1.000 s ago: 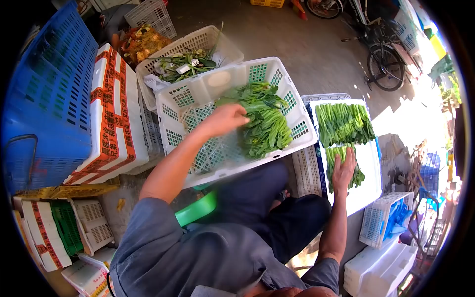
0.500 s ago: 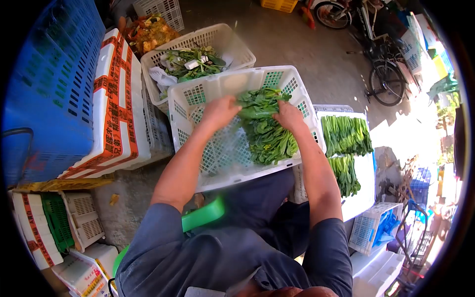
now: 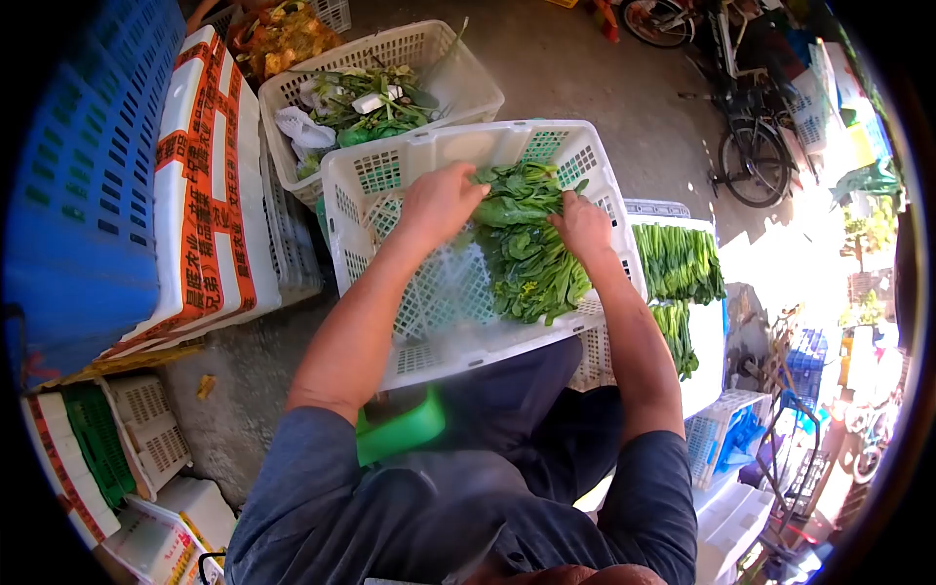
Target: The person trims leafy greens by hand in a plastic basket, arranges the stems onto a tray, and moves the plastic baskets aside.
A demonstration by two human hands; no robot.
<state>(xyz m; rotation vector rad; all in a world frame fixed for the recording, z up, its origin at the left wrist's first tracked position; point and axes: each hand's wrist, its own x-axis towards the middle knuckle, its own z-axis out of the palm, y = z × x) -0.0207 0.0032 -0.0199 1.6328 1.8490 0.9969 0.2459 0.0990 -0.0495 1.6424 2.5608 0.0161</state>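
Leafy green vegetables [image 3: 534,268] lie piled in the right half of a white plastic crate [image 3: 444,356] in front of me. My left hand [image 3: 445,202] is closed on the left side of the upper greens, and my right hand [image 3: 585,228] has its fingers on their right side. The left part of the crate shows its mesh bottom. To the right, a white lid-like tray [image 3: 704,366] bears two rows of green bunches [image 3: 678,261], partly hidden by my right forearm.
Behind the crate stands another basket [image 3: 478,88] with vegetable scraps. At left are a blue crate [image 3: 83,195] and foam boxes with red tape [image 3: 210,195]. A bicycle [image 3: 756,161] stands at back right; a green plastic piece [image 3: 402,429] is by my lap.
My right hand has left the bunches on the tray and moved left into the crate. Both hands have taken hold of the upper greens.
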